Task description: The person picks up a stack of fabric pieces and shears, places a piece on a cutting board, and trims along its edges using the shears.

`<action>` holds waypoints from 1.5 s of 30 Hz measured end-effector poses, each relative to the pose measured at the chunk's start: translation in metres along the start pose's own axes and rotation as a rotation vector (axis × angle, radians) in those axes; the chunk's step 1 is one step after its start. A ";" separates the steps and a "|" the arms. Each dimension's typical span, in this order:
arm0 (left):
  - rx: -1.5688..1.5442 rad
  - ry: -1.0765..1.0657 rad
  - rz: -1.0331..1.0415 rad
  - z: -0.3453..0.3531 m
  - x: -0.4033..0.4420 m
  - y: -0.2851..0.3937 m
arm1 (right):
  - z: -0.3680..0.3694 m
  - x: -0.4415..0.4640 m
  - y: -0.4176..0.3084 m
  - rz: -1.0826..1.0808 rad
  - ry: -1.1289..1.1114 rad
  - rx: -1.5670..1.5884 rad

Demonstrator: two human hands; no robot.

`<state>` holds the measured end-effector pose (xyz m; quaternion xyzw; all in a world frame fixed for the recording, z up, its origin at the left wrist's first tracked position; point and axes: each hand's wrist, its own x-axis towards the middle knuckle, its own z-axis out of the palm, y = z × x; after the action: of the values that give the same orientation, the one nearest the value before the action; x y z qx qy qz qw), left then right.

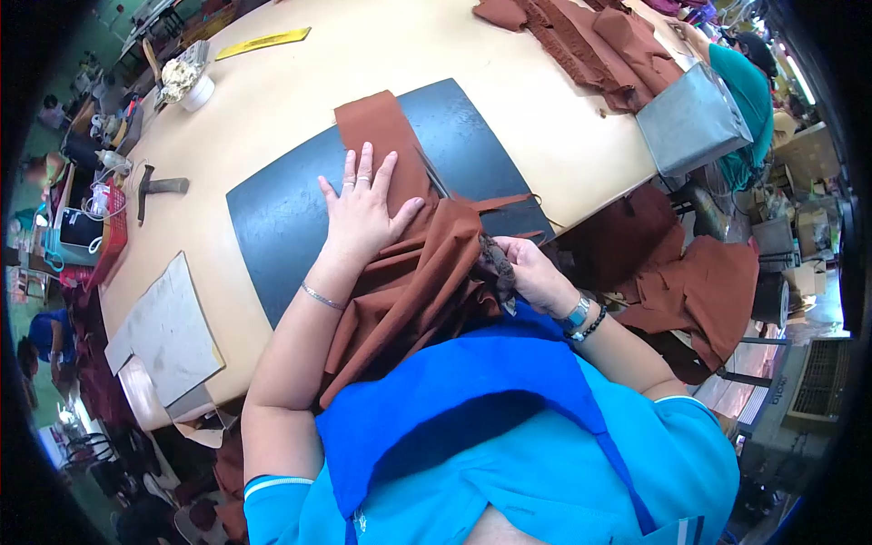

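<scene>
My left hand (361,204) lies flat with fingers spread on a reddish-brown sheet of leather or cloth (371,118), over a dark cutting mat (282,200). The sheet's gathered folds (400,300) drape toward my blue apron (454,372). On the right, my right hand (538,277) is closed round the dark, wrapped-looking handles of a pair of scissors (438,175). Their metal blade lies along the sheet's right edge, pointing away from me, and folds partly cover it. A narrow brown strip (500,203) sticks out to the right of the blade.
On the table (363,54) are a hammer (162,186), a white tub (195,94), a yellow ruler-like strip (263,44) and a pale template sheet (173,327). Brown pieces (590,45) and a grey block (693,118) lie right. Beyond the block is another person (745,100).
</scene>
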<state>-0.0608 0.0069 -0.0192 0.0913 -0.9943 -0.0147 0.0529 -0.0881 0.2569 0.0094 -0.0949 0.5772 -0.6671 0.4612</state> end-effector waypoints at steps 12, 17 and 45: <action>-0.008 0.017 -0.009 -0.001 -0.005 0.004 | -0.006 -0.011 0.003 0.069 -0.037 0.025; 0.007 0.005 0.014 -0.005 -0.016 0.014 | 0.000 -0.004 -0.004 0.026 0.043 -0.014; -0.077 0.016 0.058 -0.008 -0.036 0.029 | -0.001 -0.010 0.002 -0.027 0.010 -0.005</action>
<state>-0.0302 0.0422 -0.0133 0.0605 -0.9948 -0.0505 0.0648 -0.0826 0.2647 0.0117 -0.1004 0.5800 -0.6722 0.4491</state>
